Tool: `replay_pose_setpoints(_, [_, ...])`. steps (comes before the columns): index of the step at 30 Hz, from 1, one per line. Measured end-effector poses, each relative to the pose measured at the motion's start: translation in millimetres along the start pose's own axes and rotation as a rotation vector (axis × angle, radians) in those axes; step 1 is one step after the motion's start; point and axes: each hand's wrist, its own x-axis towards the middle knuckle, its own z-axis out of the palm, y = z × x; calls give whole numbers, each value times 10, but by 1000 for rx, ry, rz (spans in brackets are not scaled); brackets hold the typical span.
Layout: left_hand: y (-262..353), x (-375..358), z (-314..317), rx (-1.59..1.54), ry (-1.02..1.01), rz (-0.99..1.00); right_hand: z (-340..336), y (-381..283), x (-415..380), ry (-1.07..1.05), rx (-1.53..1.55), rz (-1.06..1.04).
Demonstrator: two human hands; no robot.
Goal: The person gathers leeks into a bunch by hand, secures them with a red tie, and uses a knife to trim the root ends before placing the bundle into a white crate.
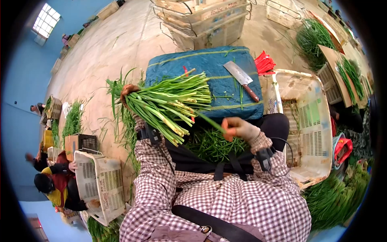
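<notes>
My left hand (pixel 129 94), in a brown glove, is closed around the leafy end of a thick bunch of garlic chives (pixel 173 99). The pale cut ends fan out to the right, over the near left part of a blue-wrapped block (pixel 205 60). My right hand (pixel 240 130) wears a light glove with orange fingertips and pinches a single green chive stalk (pixel 212 122), just right of the bunch. Loose greens (pixel 215 144) lie in my lap below it. On the block's right side rests a cleaver (pixel 238 73), its wooden handle toward me.
Red strips (pixel 265 62) lie at the block's right corner. A white plastic crate (pixel 318 133) stands close on my right, and stacked crates (pixel 205 24) are ahead. Another person (pixel 60 181) handles a crate (pixel 102 185) at left. More greens (pixel 338 197) pile up at lower right.
</notes>
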Motion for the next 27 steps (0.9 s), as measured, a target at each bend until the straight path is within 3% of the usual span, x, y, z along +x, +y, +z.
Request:
replay_pose_setpoints(2, [-118,7,205,-66,-27,-42,-157,286,-156,8,-928,340])
replay_pose_setpoints(3, [-148,13,267,-68,-31,-51,41,184,-84,-22,-1750,835])
replay_pose_setpoints(4, [-188,18,326,-63,-34,-64,104,143,-60,129,-1901,614])
replay_pose_setpoints(6, [-316,-9,402,-80,-27,-84,451,-232,84,401,-1500,-132])
replay_pose_setpoints(8, [-446,-19,441,-104,-6,-105,792,-603,258,570,-1730,-707])
replay_pose_setpoints(10, [-579,-30,453,-124,0,-107,941,-833,424,623,-1858,-873])
replay_pose_setpoints(17, [-832,-121,477,49,201,-174,757,-645,924,549,-1902,-836])
replay_pose_setpoints(18, [-828,-122,447,25,212,-169,749,-630,916,536,-1913,-798])
replay_pose_setpoints(21, [-734,-133,374,396,110,-153,718,-620,787,500,-1841,-732])
replay_pose_setpoints(24, [-486,-63,389,358,160,-57,554,-478,363,407,-1704,-645])
replay_pose_setpoints(26, [-251,-2,491,437,93,1,281,-72,-2,342,-1707,-488])
replay_pose_setpoints(27, [-189,31,564,491,51,19,85,173,-183,173,-1725,-267])
